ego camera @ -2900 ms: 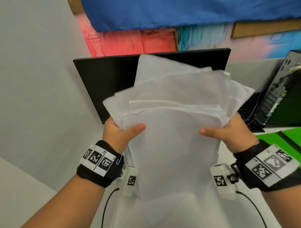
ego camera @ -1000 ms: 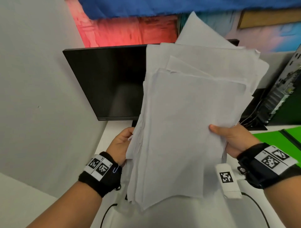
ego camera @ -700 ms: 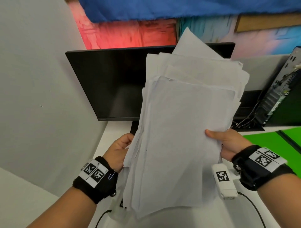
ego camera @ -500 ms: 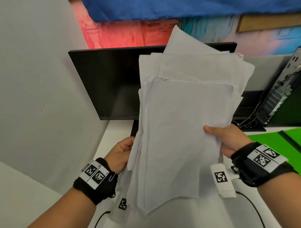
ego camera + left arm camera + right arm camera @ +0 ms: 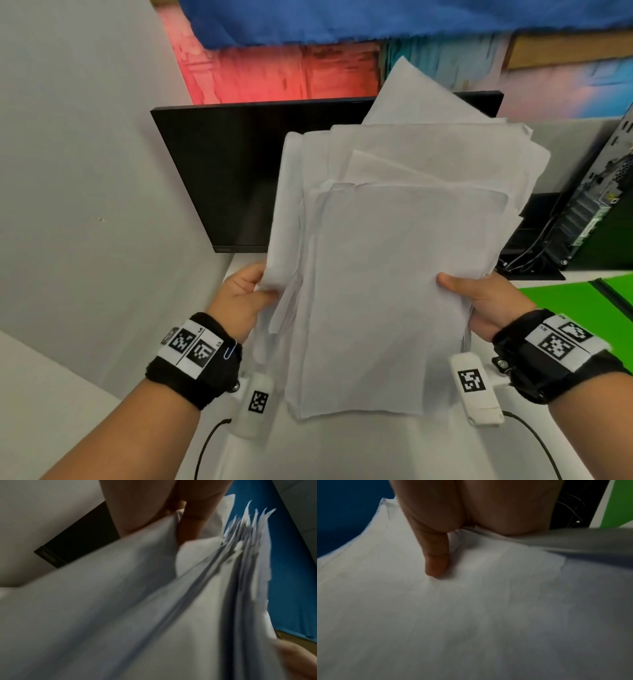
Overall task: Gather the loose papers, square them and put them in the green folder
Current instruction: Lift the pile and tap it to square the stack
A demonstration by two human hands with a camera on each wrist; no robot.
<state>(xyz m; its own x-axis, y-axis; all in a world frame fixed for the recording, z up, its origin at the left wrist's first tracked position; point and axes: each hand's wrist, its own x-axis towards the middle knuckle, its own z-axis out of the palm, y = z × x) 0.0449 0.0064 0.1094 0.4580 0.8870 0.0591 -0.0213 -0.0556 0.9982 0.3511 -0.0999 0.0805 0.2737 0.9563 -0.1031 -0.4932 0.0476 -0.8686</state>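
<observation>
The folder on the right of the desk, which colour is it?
Bright green; the folder shows best in the head view.

Papers (image 5: 394,274) between left hand (image 5: 239,301) and right hand (image 5: 486,305); monitor (image 5: 233,171) behind; folder (image 5: 582,308) right.

Even, bright room light in the head view, with bent wide-angle edges; both wrist views are dim, soft and motion-blurred up close

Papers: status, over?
Both hands grip papers: left hand, right hand. Edges uneven, not squared. Green folder at right, nothing blocking.
</observation>
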